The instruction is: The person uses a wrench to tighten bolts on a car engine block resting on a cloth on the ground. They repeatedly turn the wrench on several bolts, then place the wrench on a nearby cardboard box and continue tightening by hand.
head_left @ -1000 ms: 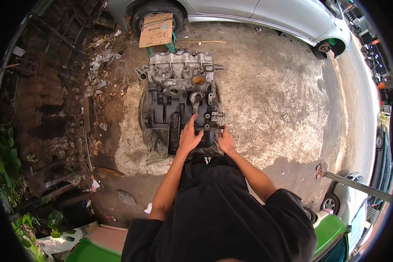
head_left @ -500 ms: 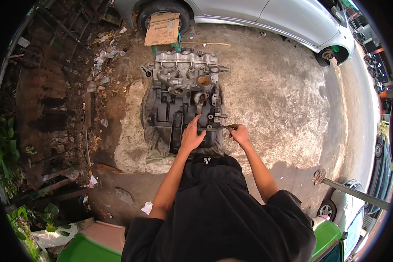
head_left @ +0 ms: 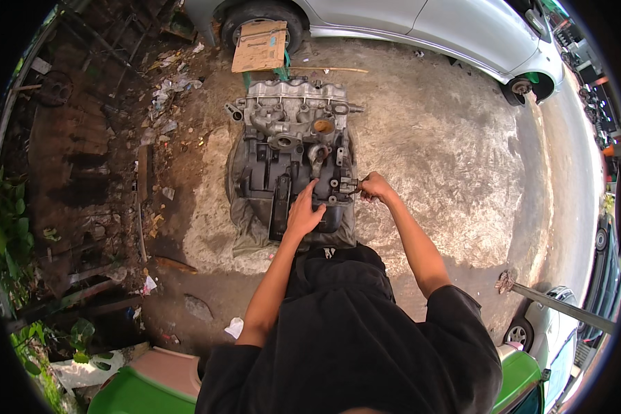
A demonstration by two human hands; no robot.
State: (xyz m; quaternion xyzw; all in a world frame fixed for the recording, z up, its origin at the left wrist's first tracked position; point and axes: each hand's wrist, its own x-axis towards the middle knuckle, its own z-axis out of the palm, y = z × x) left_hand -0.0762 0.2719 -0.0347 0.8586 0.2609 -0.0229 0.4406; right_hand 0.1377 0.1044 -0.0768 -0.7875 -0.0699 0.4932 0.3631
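Note:
A car engine (head_left: 259, 165) sits on a dark cloth (head_left: 241, 231) in front of me, with a grey metal top and a black lower block. My left hand (head_left: 303, 215) rests on its near part, fingers stretched out and thumb apart, gripping nothing. At the engine's right side, my right hand (head_left: 375, 187) is closed on a slim dark hand tool, mostly hidden by the fingers. It is beside a small metal fitting (head_left: 349, 185) that sticks out from the block; whether the tool touches the fitting I cannot tell.
A cardboard piece (head_left: 260, 47) lies on a green stand beyond the engine. Past that is a silver car (head_left: 393, 21). Litter (head_left: 169, 93) and wooden boards (head_left: 76, 152) lie at the left. A metal pole (head_left: 559, 301) crosses at the lower right.
My right hand has moved up and slightly left along the engine's side, and the tool now shows less. The left hand stays in place on the engine.

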